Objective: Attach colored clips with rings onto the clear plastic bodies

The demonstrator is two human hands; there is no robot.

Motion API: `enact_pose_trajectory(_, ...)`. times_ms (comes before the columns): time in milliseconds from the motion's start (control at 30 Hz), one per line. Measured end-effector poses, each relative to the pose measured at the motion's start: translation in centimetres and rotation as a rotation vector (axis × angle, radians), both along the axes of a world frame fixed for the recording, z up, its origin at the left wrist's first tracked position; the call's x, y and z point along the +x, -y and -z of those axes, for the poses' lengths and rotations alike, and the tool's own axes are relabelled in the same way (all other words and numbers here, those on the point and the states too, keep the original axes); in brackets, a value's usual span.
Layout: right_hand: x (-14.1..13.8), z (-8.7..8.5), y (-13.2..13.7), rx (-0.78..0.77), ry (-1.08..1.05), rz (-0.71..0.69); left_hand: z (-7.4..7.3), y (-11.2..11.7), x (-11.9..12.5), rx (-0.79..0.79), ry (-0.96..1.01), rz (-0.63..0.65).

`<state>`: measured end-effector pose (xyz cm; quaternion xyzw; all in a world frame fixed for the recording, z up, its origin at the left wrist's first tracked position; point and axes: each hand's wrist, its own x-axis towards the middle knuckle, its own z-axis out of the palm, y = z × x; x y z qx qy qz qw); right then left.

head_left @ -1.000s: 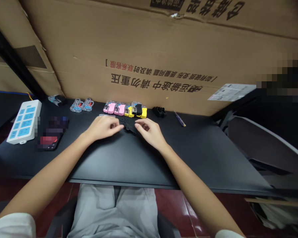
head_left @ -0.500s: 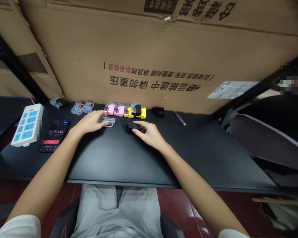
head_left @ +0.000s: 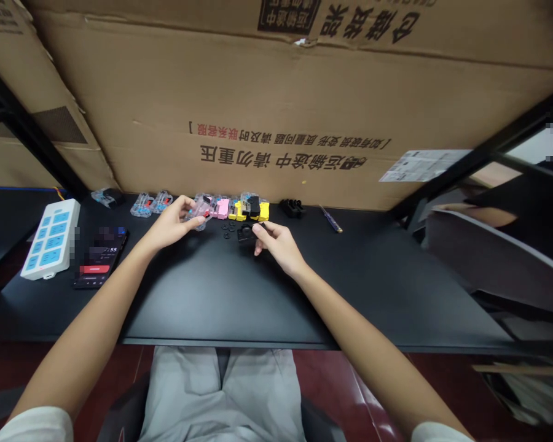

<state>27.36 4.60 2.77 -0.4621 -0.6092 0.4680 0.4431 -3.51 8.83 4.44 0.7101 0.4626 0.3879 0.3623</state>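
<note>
My left hand (head_left: 171, 222) is closed on a clear plastic piece with a red spot (head_left: 199, 216), lifted a little off the black table (head_left: 239, 294). My right hand (head_left: 276, 240) pinches a small black block (head_left: 245, 234) just above the table. Between the hands lie a few small black rings (head_left: 227, 228). Behind them runs a row of small cases: pink (head_left: 222, 208), yellow (head_left: 263, 212) and black (head_left: 254, 205).
Clear-and-blue cases (head_left: 150, 203) sit at the back left. A white power strip (head_left: 50, 237) and a phone (head_left: 100, 256) lie on the left. A black part (head_left: 293, 207) and a small screwdriver (head_left: 330, 220) rest at the back right. A big cardboard box (head_left: 286, 104) walls off the rear.
My left hand reached to the clear piece and lifted it off the table. My right hand closed on the black block and raised it slightly.
</note>
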Motion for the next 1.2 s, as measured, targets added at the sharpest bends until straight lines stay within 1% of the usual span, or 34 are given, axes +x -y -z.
enact_pose_trajectory(100,-0.4,0.3,0.0,-0.047,-0.113,0.000,0.3,0.5,1.9,-0.091,0.190,0.092)
enact_pose_trajectory(167,-0.8,0.7,0.1,-0.086,-0.190,0.006,1.0,0.9,3.3,-0.136,0.257,0.134)
enact_pose_trajectory(233,-1.3,1.1,0.1,-0.121,-0.253,0.027,1.9,1.3,4.5,-0.186,0.330,0.147)
enact_pose_trajectory(333,-1.9,1.7,0.1,-0.139,-0.317,0.070,3.2,1.8,5.8,-0.277,0.397,0.172)
enact_pose_trajectory(433,-2.0,2.0,0.1,-0.126,-0.334,0.073,4.0,2.1,6.4,-0.318,0.417,0.193)
enact_pose_trajectory(667,-1.9,2.6,-0.1,-0.100,-0.310,0.064,4.1,2.1,6.4,-0.322,0.409,0.167)
enact_pose_trajectory(933,-2.2,3.0,-0.1,-0.060,-0.287,0.064,4.2,2.2,6.5,-0.307,0.348,0.192)
enact_pose_trajectory(1200,-2.6,2.4,0.4,-0.099,-0.356,0.111,3.7,2.5,6.8,-0.368,0.448,0.171)
